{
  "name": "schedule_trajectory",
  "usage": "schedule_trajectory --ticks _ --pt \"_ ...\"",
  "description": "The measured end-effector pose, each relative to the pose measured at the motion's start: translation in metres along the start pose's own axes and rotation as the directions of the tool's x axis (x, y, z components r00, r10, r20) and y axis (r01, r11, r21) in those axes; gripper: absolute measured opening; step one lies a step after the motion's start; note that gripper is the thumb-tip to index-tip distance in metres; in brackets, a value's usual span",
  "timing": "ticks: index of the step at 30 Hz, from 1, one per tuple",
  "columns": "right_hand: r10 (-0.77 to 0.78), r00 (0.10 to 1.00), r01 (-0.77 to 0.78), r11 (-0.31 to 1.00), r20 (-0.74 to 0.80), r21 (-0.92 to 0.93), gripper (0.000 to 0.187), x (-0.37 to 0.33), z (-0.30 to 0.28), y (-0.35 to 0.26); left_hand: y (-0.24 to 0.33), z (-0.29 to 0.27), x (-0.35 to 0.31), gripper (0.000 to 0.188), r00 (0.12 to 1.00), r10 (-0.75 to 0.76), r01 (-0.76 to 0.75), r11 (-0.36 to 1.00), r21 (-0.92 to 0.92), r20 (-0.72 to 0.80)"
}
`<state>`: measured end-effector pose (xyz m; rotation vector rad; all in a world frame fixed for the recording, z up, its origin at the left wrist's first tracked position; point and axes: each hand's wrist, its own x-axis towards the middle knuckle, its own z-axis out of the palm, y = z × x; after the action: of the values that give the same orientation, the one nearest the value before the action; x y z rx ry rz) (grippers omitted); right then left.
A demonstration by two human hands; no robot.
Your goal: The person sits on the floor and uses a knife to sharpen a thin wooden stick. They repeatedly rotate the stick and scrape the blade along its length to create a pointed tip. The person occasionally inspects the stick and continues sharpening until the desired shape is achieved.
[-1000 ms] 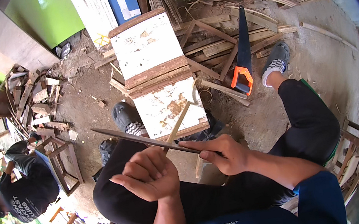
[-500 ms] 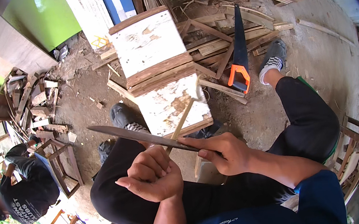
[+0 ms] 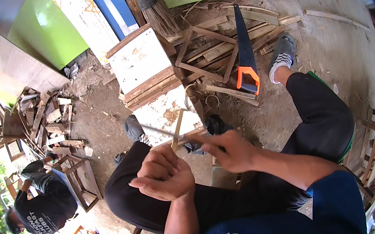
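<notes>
At lower center, the left hand [image 3: 164, 174] clenches a wooden strip [image 3: 178, 125], apparently steadying it, while the right hand [image 3: 232, 153] grips a blurred blade [image 3: 158, 130] across it.

From where I stand, two things are held up at the near end of the white bench [image 3: 137, 62]. The wood strip [image 3: 178, 127] is slim, straight and pale yellow-brown, slanting so its upper end shows against the bench's near panel and its lower part runs past the near edge. The blade [image 3: 163, 132], thin, grey and blurred, crosses it aslant, tip by the bench's left side, other end beyond the near edge. Whether they touch, I can't tell.
</notes>
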<state>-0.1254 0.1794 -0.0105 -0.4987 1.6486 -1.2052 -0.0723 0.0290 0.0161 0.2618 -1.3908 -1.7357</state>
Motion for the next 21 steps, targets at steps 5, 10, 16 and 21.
schedule_trajectory --ticks 5,10,16,21 --pt "-0.138 0.989 0.138 0.990 0.061 -0.003 0.043 -0.001 0.003 -0.003 -0.003 0.003 0.001 0.062 0.998 -0.033 0.032 0.999 -0.024 -0.044" --pt "-0.252 0.965 0.253 0.968 -0.066 0.003 0.043 0.003 0.007 -0.001 -0.002 0.001 0.011 0.062 0.987 -0.058 0.053 0.998 -0.036 -0.148" --pt "-0.193 0.980 0.194 0.981 -0.045 0.017 0.042 0.003 0.008 0.004 -0.002 0.001 0.011 0.061 0.998 -0.007 0.008 1.000 0.020 -0.063" --pt "-0.244 0.963 0.242 0.970 -0.117 -0.030 0.041 0.005 0.013 0.006 -0.003 -0.002 0.011 0.063 0.999 0.025 -0.024 0.999 0.035 -0.030"
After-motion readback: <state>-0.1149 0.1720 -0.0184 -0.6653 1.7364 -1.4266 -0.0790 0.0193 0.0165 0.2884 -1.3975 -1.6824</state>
